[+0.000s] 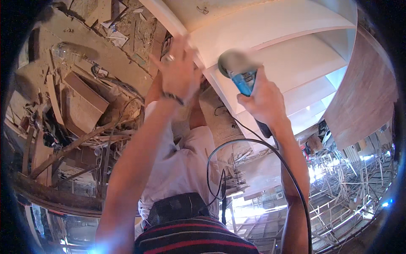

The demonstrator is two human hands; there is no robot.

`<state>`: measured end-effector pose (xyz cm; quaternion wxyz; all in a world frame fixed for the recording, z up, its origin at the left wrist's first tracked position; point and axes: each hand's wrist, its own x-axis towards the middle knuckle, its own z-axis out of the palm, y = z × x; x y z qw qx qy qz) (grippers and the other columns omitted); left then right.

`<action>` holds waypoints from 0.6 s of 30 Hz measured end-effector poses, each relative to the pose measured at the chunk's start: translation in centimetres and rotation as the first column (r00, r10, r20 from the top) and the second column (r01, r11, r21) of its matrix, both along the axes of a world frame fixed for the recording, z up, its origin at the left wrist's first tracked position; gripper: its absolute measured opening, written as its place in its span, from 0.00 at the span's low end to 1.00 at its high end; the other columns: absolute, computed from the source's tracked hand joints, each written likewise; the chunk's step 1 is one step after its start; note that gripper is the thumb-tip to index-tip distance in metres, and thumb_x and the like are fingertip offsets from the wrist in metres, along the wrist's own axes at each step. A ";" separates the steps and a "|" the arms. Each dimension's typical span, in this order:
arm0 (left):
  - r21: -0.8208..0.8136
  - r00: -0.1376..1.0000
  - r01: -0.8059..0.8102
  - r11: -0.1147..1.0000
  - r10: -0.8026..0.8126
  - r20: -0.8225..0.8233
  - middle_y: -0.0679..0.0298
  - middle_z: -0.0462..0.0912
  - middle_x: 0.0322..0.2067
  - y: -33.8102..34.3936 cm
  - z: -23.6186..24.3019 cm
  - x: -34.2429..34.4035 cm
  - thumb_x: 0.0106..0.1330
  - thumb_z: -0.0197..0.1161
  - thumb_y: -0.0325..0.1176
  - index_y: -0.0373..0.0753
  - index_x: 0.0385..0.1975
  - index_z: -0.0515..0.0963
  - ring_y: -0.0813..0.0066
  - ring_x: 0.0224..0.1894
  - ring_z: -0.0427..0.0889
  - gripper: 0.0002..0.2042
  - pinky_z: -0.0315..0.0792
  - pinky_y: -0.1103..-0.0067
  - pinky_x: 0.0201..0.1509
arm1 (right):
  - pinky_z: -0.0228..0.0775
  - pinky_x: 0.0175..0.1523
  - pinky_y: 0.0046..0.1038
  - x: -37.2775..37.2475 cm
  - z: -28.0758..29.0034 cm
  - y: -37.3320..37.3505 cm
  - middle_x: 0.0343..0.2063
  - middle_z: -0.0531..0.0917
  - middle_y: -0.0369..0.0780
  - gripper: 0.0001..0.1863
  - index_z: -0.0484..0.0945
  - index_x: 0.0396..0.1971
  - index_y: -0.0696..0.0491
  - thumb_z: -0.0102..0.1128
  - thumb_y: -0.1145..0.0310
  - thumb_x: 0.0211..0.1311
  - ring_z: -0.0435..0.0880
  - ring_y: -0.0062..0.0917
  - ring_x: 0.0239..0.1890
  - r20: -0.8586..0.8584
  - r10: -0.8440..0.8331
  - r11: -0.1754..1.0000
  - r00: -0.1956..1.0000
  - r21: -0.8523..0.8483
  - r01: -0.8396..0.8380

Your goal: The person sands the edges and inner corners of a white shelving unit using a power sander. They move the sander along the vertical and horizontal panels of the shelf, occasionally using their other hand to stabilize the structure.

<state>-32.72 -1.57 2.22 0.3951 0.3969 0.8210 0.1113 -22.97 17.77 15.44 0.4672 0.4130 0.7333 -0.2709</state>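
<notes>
One white shelved cabinet [311, 82] dominates the far middle and right of the scene, its long left edge slanting between the two hands. To its right is a broad reddish-brown sheet, apparently plywood [359, 95]. At the left, a brown rectangular board [88, 102] lies among wood scraps. A black power cord [245, 139] loops at the near side and crosses the right forearm.

The left hand [179, 72], its fingers spread wide and grasping nothing visible, is raised near the cabinet's left edge; whether it touches that edge cannot be told. The right hand [267, 100] is wrapped around a blue angle grinder [243, 84], which lies over the left part of the cabinet. The grinder's round disc [225, 63] points to the far left; blur around the tool's head hides whether disc and surface meet. A dark wristband [173, 98] circles the left wrist.

Good handling here would likely mean a firm grip, the disc kept at a shallow, even angle with light pressure, and steady strokes that spare the panel's edges. The spread left fingers are best kept well apart from the disc, and the cord led clear of the forearm.
</notes>
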 end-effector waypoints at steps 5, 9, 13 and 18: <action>0.212 0.984 -0.166 0.963 0.147 0.103 0.53 0.28 0.82 0.8 -4.0 -8.0 0.55 0.73 0.63 0.50 0.81 0.49 0.51 0.83 0.22 0.56 0.29 0.36 0.78 | 0.77 0.46 0.51 -0.5 -0.5 -1.6 0.31 0.86 0.54 0.41 0.63 0.64 0.53 0.71 0.62 0.49 0.87 0.56 0.38 -0.064 0.040 0.999 0.997 -0.027 -0.042; -0.194 0.999 0.014 0.981 -0.006 0.041 0.52 0.24 0.82 3.4 -1.4 -8.6 0.56 0.72 0.63 0.53 0.82 0.47 0.48 0.83 0.20 0.56 0.27 0.34 0.77 | 0.78 0.47 0.51 -0.6 -0.8 -1.7 0.33 0.86 0.54 0.41 0.63 0.64 0.53 0.71 0.62 0.50 0.87 0.55 0.38 -0.018 0.063 0.997 0.998 -0.036 -0.063; -0.232 0.998 0.055 0.971 -0.062 -0.020 0.51 0.24 0.82 3.5 -0.9 -8.7 0.56 0.71 0.64 0.55 0.82 0.48 0.46 0.82 0.18 0.55 0.23 0.34 0.76 | 0.78 0.48 0.51 -1.0 -0.9 -1.9 0.35 0.86 0.55 0.41 0.63 0.64 0.54 0.71 0.63 0.49 0.88 0.55 0.40 -0.007 0.099 0.994 0.995 -0.046 -0.100; -0.305 0.997 0.081 0.949 -0.082 0.010 0.52 0.23 0.81 4.1 -0.1 -9.0 0.57 0.70 0.65 0.54 0.81 0.50 0.47 0.82 0.17 0.54 0.22 0.34 0.76 | 0.78 0.48 0.51 -1.0 -0.9 -1.9 0.35 0.86 0.55 0.42 0.63 0.65 0.55 0.71 0.62 0.49 0.88 0.55 0.40 -0.007 0.101 0.994 0.995 -0.046 -0.101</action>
